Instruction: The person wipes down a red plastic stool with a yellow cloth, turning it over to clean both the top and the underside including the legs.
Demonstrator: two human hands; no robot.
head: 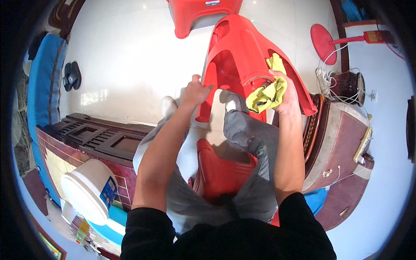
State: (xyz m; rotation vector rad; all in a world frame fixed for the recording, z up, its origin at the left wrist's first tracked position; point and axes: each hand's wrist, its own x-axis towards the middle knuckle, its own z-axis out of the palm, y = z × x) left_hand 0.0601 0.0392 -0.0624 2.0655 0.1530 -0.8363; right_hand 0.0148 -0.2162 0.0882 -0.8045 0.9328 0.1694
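Note:
A red plastic stool [242, 42] lies tipped in front of me, its legs pointing towards my feet. My right hand [288, 97] grips a crumpled yellow cloth [269, 94] with dark edging and holds it against the end of one stool leg. Just left of the stool is my left hand [196, 92], with nothing in it and its thumb and a finger apart. Whether it touches the stool's edge I cannot tell. Beneath me, between my thighs, shows a red plastic seat [224, 175].
Another red stool [204, 13] stands beyond. To the left are a dark wooden table [126, 146] bearing a white lidded bucket [86, 188], and dark slippers [72, 76]. At right are a brown leather sofa [341, 143], loose white cables [338, 91] and a red fan base [323, 44].

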